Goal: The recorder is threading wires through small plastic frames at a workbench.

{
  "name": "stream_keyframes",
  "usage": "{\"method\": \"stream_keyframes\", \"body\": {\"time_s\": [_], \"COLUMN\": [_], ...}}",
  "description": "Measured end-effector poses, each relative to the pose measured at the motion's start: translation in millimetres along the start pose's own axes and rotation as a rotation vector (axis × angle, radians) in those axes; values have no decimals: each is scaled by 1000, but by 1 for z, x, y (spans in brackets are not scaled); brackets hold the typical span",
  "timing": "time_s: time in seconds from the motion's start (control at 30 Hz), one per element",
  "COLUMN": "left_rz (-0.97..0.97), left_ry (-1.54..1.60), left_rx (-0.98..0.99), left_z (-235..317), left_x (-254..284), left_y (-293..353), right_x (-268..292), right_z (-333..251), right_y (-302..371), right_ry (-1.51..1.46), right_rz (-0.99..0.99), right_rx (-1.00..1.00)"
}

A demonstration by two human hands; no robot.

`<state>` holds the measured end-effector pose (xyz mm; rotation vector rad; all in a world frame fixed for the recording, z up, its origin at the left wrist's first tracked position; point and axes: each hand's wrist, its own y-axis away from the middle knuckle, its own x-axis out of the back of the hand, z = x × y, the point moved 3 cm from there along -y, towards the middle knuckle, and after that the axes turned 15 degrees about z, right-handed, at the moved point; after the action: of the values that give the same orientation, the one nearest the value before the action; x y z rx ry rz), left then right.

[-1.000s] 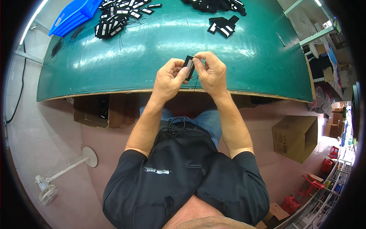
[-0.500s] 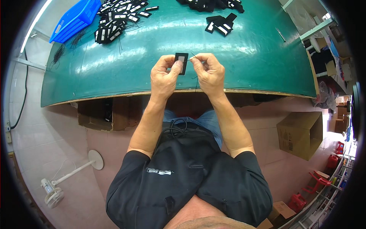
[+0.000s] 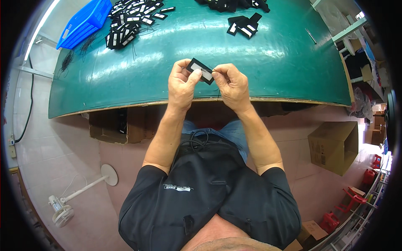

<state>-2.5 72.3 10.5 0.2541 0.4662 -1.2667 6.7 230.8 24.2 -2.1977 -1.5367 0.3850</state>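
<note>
A black rectangular tag (image 3: 207, 74) with a pale panel on its face is tilted, its right end lower, above the near part of the green table. My left hand (image 3: 181, 83) is closed on its left side, thumb across the face and fingers behind. At the tag's right end my right hand (image 3: 233, 85) pinches a thin black cord; a length of it hangs below these fingers. Whether the cord passes through the tag is too small to make out.
On the green table (image 3: 125, 83) lie a heap of black tags (image 3: 125, 37) at far left, a smaller pile (image 3: 245, 26) at far right, a blue basket (image 3: 83, 25), loose black cords (image 3: 67, 60) and a slim metal tool (image 3: 310, 36). Cardboard boxes (image 3: 331, 146) stand below the table's level.
The tag has turned from upright to slanting, its pale face now more toward me. My right fingers have come closer to its end with the cord.
</note>
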Motion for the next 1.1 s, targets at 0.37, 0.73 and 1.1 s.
{"method": "stream_keyframes", "body": {"time_s": [0.37,0.73,1.1], "left_rz": [-184,-135,50], "left_ry": [-240,-293,-288], "left_rx": [83,25,-93], "left_z": [23,23,23], "left_x": [5,1,8], "left_y": [1,2,0], "right_x": [9,9,2], "right_z": [-6,-9,-27], "right_y": [-10,-14,2], "right_ry": [-23,4,68], "right_rz": [-200,-162,-9], "right_rx": [77,177,155]}}
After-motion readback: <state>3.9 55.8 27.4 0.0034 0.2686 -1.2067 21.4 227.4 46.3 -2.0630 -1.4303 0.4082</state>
